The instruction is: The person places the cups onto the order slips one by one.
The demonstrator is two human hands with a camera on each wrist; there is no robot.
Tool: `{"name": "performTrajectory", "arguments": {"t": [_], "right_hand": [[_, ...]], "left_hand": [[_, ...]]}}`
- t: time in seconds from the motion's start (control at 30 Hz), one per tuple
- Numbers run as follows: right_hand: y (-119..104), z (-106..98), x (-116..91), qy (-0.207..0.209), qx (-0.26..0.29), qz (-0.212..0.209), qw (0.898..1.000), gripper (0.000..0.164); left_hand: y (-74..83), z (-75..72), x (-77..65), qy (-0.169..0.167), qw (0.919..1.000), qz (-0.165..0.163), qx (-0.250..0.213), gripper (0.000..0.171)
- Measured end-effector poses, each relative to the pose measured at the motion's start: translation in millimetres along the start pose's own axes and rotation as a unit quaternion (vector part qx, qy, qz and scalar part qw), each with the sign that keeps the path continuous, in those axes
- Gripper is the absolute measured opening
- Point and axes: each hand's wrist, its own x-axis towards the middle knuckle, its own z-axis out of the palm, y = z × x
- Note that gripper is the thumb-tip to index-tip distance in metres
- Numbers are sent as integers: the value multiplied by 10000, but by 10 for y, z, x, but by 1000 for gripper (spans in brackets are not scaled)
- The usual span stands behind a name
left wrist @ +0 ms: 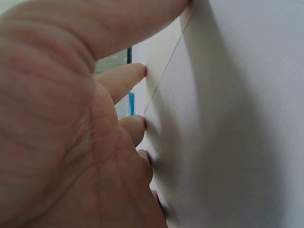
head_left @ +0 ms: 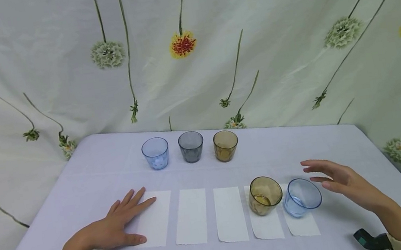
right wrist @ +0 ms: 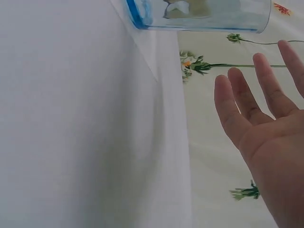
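Fingers spread, my left hand [head_left: 112,226] rests on the table, its fingers and thumb over the leftmost white paper strip [head_left: 158,219]. Seen from the left wrist, that hand's palm [left wrist: 95,156] holds nothing. To the right, a clear blue glass [head_left: 300,205] stands on the rightmost strip [head_left: 306,228]. My right hand [head_left: 345,183] is raised beside that glass with loosely extended fingers, apart from it; the right wrist view shows the gap between the fingers and the blue glass [right wrist: 209,21]. An amber glass [head_left: 262,205] stands upright on the neighbouring strip [head_left: 267,229], left of the blue one.
Along the back stand another blue glass [head_left: 156,156], a grey glass [head_left: 191,148] and another amber glass [head_left: 225,147], all upright. Two more paper strips, the second [head_left: 191,218] and the middle one [head_left: 230,216], lie between. A flower-printed cloth [head_left: 161,74] hangs behind the white-covered table [head_left: 118,155].
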Motion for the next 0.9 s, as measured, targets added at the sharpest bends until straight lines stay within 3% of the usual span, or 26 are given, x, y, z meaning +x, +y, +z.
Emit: {"name": "performTrajectory", "arguments": {"t": [0.17,0.3,0.6,0.9], "right_hand": [[107,24,-61,-315,482,85,9983,53],[139,62,-71,-383,403,323,9979,51],[166,94,-64,-448,440,238,9977,48],[178,107,-72,-492,476,428,9967,48]], "left_hand": [[0,8,-8,-8,10000,-31,-31,87],[7,1,0,-48,9999,-77,-44,89],[-4,3,13,-97,9998,-152,-57,91],[-9,-14,3,-85,9999,-67,-73,92]]}}
